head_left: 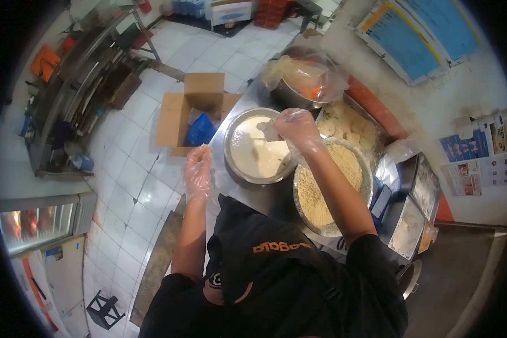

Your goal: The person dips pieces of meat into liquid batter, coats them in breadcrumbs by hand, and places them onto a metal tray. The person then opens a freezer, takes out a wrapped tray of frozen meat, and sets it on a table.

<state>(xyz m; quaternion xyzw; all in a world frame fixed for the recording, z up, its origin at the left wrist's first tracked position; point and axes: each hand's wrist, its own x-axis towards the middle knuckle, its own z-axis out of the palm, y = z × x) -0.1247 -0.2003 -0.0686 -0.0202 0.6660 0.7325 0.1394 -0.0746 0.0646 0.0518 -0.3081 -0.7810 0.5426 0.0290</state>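
Pale batter (pixel 248 141) fills a round metal bowl (pixel 228 155) on the steel table (pixel 222 177), the broadest thing at work here, which runs forward from the person's dark apron (pixel 265 225). To the table's left stands a cardboard box (pixel 172 124), flaps spread, with a blue bag (pixel 200 130) inside. Next in size comes a metal basin (pixel 297 203) of yellowish crumbs (pixel 315 194), just beside the bowl on its right and nearer the person. A tray (pixel 380 132) of pale, flattish pieces (pixel 352 124) lies beyond the basin; left of it, past the bowl, sits a pot (pixel 287 100) with clear plastic draped over its orange-red contents.

Both hands wear clear plastic gloves. The right hand (pixel 296 124) is above the bowl's right side, fingers curled inward; a greyish shape (pixel 269 132) shows at their tips, and I cannot tell whether it is gripped. The left hand (pixel 199 163) is raised left of the bowl, between it and the box, thumb and fingertips pinched around a small pale bit (pixel 205 146).
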